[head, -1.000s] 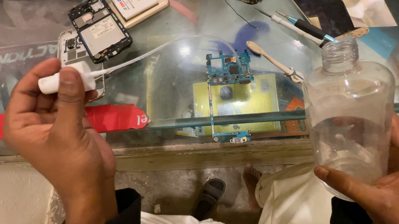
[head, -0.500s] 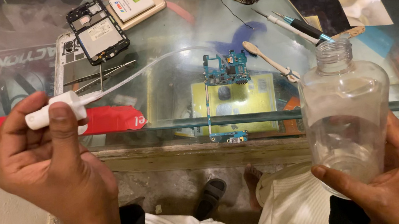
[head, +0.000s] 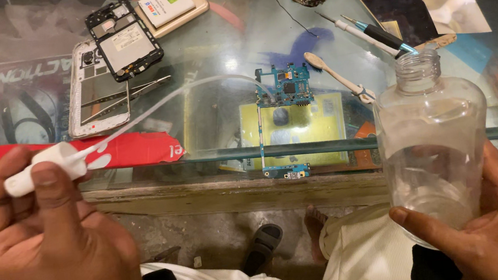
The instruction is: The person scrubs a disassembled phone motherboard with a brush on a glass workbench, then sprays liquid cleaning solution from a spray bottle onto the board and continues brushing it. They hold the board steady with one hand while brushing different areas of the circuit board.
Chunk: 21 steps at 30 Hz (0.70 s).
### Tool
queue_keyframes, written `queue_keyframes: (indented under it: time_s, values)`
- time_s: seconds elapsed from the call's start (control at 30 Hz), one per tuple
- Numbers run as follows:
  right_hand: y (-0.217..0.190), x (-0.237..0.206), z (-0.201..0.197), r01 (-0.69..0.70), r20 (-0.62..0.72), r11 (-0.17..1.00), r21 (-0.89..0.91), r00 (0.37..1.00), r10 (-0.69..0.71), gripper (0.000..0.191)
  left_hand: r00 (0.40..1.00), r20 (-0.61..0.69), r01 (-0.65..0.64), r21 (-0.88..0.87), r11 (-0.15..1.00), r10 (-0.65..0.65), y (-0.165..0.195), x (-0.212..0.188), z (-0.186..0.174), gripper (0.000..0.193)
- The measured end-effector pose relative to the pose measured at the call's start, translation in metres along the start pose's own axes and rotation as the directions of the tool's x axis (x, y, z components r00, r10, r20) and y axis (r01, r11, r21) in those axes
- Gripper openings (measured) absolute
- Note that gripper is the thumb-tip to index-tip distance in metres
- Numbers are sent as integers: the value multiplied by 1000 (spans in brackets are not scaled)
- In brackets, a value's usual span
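Observation:
My left hand [head: 48, 244] grips a white pump cap [head: 46, 166] at the lower left; its thin clear tube [head: 187, 91] arcs rightward over the glass table toward a blue circuit board [head: 285, 86]. My right hand [head: 490, 225] holds an open clear plastic bottle [head: 433, 138] upright at the lower right, with a little clear liquid at its bottom. The cap is out of the bottle and well to its left.
On the glass tabletop [head: 217, 131] lie a stripped phone frame [head: 93, 89], a black phone midframe [head: 124, 40], tweezers [head: 125, 93], a battery on a tan phone [head: 170, 6], a toothbrush [head: 335, 77], screwdrivers [head: 368, 32] and a phone [head: 393, 8]. The wooden table edge [head: 236, 191] runs below.
My left hand with the pump cap has dropped lower and further left, drawing the tube away from the bottle. The bottle in my right hand has barely moved.

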State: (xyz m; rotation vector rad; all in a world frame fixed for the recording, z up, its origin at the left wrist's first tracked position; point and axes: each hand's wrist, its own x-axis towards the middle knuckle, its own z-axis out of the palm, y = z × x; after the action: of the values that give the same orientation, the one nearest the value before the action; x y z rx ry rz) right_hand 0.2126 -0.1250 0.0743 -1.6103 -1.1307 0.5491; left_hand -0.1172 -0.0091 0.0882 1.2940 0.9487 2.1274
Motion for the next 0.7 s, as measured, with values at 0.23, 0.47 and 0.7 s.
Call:
queue_keyframes:
  time_s: [0.23, 0.47, 0.7]
  values:
    - [-1, 0, 1, 4, -11, 999, -33, 1000, -5, 90, 998, 0, -62, 16, 998, 62, -3, -7, -16, 30]
    - [-2, 1, 0, 14, -9, 998, -55, 1000, -15, 87, 996, -31, -77, 33, 996, 78, 0, -12, -14, 33]
    - [-2, 0, 0, 27, -15, 995, -93, 999, -29, 87, 997, -47, -56, -10, 998, 55, 6, -16, -8, 36]
